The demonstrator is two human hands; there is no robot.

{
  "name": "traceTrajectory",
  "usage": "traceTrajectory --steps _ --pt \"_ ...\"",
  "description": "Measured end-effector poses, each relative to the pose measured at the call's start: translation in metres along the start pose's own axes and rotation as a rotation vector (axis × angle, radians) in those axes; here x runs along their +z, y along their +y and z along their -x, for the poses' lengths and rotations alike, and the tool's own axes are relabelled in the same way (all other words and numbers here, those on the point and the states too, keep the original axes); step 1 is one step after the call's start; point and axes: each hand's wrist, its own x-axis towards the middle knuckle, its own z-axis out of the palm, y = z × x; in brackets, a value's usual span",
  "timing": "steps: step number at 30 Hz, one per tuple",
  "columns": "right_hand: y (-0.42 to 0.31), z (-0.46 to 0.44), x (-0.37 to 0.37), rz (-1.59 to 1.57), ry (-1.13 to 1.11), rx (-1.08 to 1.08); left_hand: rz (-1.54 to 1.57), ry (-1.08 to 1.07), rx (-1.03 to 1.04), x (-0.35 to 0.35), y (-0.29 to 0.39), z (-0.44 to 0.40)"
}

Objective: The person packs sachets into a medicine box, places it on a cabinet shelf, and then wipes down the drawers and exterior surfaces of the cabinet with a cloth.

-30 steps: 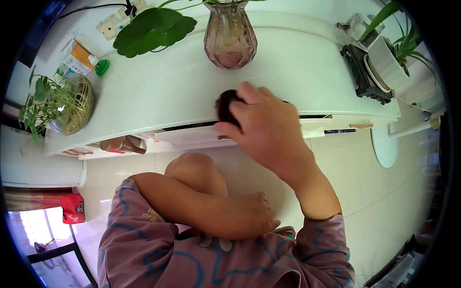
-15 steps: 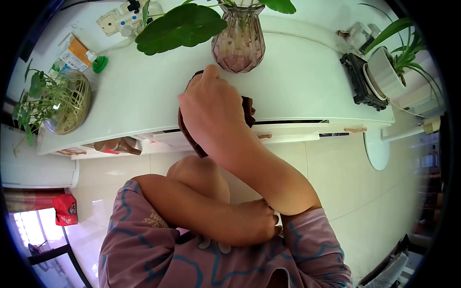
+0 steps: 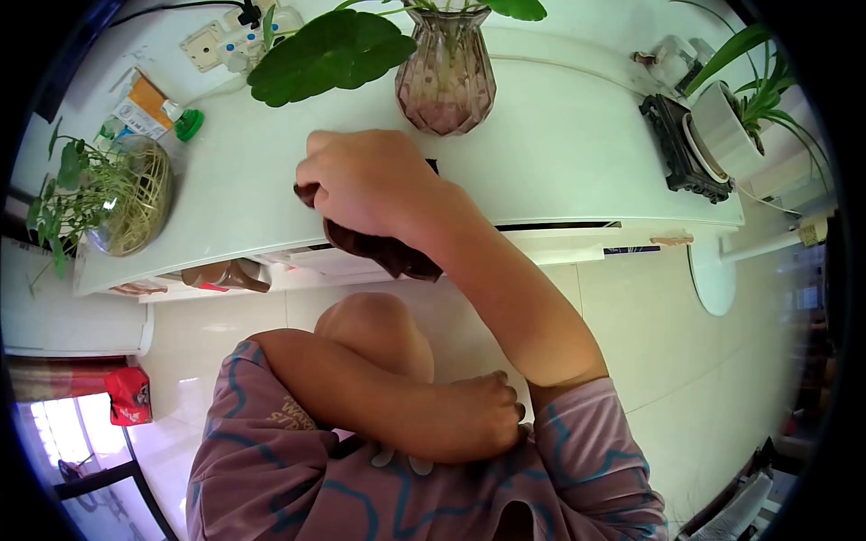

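Note:
My right hand (image 3: 365, 180) reaches over the front of the white cabinet top (image 3: 559, 153), its fingers closed on a dark brown cloth (image 3: 383, 252). Part of the cloth shows at the fingertips, and the rest hangs past the cabinet's front edge below the wrist. Behind the hand stands a faceted, tinted glass vase (image 3: 446, 77) with stems in it. My left hand (image 3: 492, 419) rests low in front of my body, beside my right elbow, its fingers curled and nothing visible in them.
A round glass bowl (image 3: 140, 203) with a plant and roots is at the left, near a green-capped bottle (image 3: 187, 123). A large leaf (image 3: 329, 56) overhangs the top. At the right stand a black stand (image 3: 686, 149) and a white pot (image 3: 722, 131). Drawer fronts (image 3: 541, 248) run below.
My right hand has moved left along the cabinet top with the brown cloth, and more of the cloth now hangs over the edge. My left hand has stayed nearly in place.

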Motion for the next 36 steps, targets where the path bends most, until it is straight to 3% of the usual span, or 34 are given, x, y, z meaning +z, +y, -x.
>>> traceTrajectory --steps 4,8,10,14,15,17,19,21,25,31,33,34,36 --pt "-0.009 0.021 -0.015 -0.076 -0.154 -0.001 0.025 -0.172 -0.056 -0.006 0.005 -0.002" --pt "-0.002 0.051 -0.046 -0.079 -0.183 0.026 0.034 -0.180 -0.083 0.002 0.006 -0.004" --pt "0.005 0.068 -0.069 -0.028 -0.201 0.068 -0.037 -0.303 -0.086 -0.002 0.008 -0.007" --pt "0.029 0.115 -0.131 0.084 -0.234 0.290 -0.050 -0.229 -0.064 0.004 0.009 -0.003" --pt "0.031 0.126 -0.151 0.104 -0.259 0.474 -0.059 -0.245 -0.051 0.004 0.010 -0.003" --pt "0.043 0.153 -0.177 -0.027 -0.011 0.707 -0.065 -0.269 -0.008 0.003 0.009 -0.004" --pt "0.050 0.172 -0.193 0.141 0.160 0.763 -0.041 -0.339 0.034 0.000 0.007 -0.004" --pt "0.077 0.185 -0.183 0.366 0.352 0.672 -0.043 -0.338 0.041 0.001 0.007 -0.007" --pt "0.092 0.176 -0.156 0.608 0.297 0.730 -0.082 -0.365 0.002 0.000 0.008 -0.013" --pt "0.056 0.142 -0.092 0.318 0.230 0.246 -0.065 -0.344 -0.004 0.019 0.002 -0.022" --pt "0.035 0.143 -0.087 0.371 0.112 0.110 -0.099 -0.362 0.023 0.016 0.000 -0.029" --pt "0.033 0.151 -0.090 0.376 0.129 0.138 -0.141 -0.349 0.013 0.013 -0.001 -0.032" --pt "0.031 0.166 -0.092 0.388 0.121 -0.018 -0.118 -0.414 -0.002 0.010 0.001 -0.038"
